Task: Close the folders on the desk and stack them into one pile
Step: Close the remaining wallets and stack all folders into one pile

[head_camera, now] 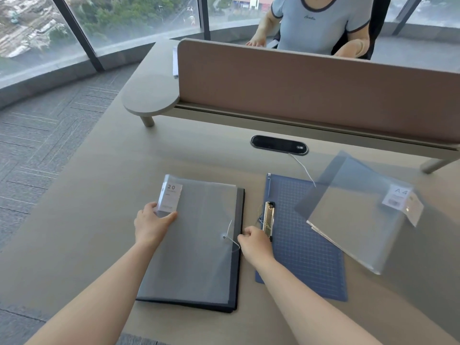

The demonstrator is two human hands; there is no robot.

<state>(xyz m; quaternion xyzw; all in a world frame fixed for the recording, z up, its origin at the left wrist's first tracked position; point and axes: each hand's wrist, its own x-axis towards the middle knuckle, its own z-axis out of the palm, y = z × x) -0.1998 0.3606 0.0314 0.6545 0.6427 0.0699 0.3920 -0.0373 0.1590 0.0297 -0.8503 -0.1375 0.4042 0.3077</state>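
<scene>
A grey translucent folder [196, 245] with a "20" label lies closed on the desk in front of me. My left hand [151, 222] presses on its upper left corner by the label. My right hand [254, 241] pinches the folder's white elastic cord [234, 241] at its right edge, near the button. To the right lies a blue clipboard folder [306, 245] with a metal clip. A clear "A4" folder [358, 212] rests tilted over the clipboard's upper right part, its cover partly raised.
A pink divider panel [311, 85] runs across the back of the desk [99, 195], with a black cable port [278, 144] below it. Another person sits behind the panel. Carpet and windows lie to the left.
</scene>
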